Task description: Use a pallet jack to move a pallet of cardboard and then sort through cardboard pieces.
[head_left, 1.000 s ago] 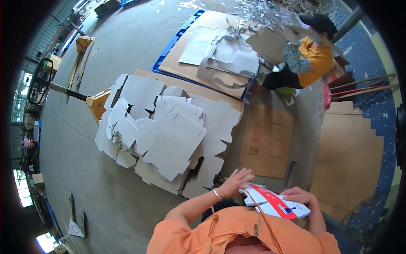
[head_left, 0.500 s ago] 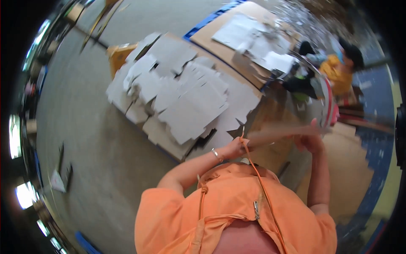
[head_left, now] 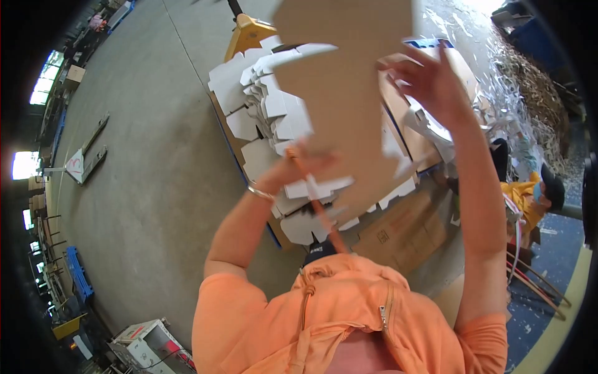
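Observation:
A large brown cardboard sheet point(head_left: 346, 100) hangs tilted over the stack of flat grey-white carton blanks point(head_left: 289, 115), its edges blurred. My right hand point(head_left: 433, 84) is raised beside its right edge, fingers spread and gripping nothing; whether the fingertips touch the sheet is unclear. Low at the sheet's left side, my left hand point(head_left: 302, 167) is smeared by motion, its fingers stretched out across the cardboard. An orange drawstring point(head_left: 321, 209) from my hoodie runs up to that hand, apparently caught at the thumb.
Behind the stack shows a yellow pallet jack point(head_left: 249, 31). A co-worker in a yellow top point(head_left: 526, 199) is at the right, near shredded scrap point(head_left: 529, 93). Printed brown cardboard point(head_left: 405, 237) lies on the floor, and another pallet jack point(head_left: 87, 156) stands left.
The brown sheet has swung up and forward over the stack. My right hand has risen and come off its grip; my left hand has moved up and left, fingers now outstretched. The view has turned.

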Demonstrator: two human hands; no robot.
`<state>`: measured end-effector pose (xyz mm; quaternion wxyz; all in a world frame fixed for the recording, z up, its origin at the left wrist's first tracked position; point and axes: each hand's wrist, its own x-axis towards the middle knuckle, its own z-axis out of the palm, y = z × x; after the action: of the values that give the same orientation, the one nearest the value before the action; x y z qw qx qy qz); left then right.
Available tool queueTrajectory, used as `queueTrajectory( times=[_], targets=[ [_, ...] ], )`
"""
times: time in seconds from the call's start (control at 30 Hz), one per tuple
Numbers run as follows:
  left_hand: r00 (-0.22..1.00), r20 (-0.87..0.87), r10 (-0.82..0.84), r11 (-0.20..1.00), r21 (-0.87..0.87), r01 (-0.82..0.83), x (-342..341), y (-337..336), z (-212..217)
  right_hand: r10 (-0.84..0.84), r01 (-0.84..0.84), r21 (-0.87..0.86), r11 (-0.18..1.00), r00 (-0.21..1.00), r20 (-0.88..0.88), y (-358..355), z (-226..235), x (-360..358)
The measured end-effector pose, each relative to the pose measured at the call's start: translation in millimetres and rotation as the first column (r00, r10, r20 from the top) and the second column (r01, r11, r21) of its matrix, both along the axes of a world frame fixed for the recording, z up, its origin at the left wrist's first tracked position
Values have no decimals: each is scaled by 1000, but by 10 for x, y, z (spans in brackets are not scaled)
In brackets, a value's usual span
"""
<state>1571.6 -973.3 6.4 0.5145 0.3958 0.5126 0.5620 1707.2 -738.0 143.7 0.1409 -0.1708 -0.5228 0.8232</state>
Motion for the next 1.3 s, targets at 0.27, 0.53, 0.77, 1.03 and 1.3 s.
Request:
queueTrajectory(
  times=[0.27, 0.53, 0.77, 1.03, 1.3],
  targets=[
    [427, -817, 389, 644, -91, -760, -1089, -223, -2012, 61, -344, 432, 833, 835, 548, -454, -2074, 279],
    [738, -611, -287, 746, -626, -227, 423, -596, -2702, 203, -775, -72, 628, 74, 976, -2076, -2921, 4029],
    [784, -518, -341, 759, -644, -96, 672, -780, -2961, -30, -265, 64, 962, 129, 991, -2904, -2676, 4358],
    [926, -304, -223, 759, -651, -31, 378, -756, -3027, -317, -91, 378, 921, 387, 866, -2771, -2611, 3646],
    [994, -91, 65, 656, -746, -112, 495, -1166, -2875, -348, 48, 354, 934, 343, 872, -2621, -2690, 3995]
  ],
)
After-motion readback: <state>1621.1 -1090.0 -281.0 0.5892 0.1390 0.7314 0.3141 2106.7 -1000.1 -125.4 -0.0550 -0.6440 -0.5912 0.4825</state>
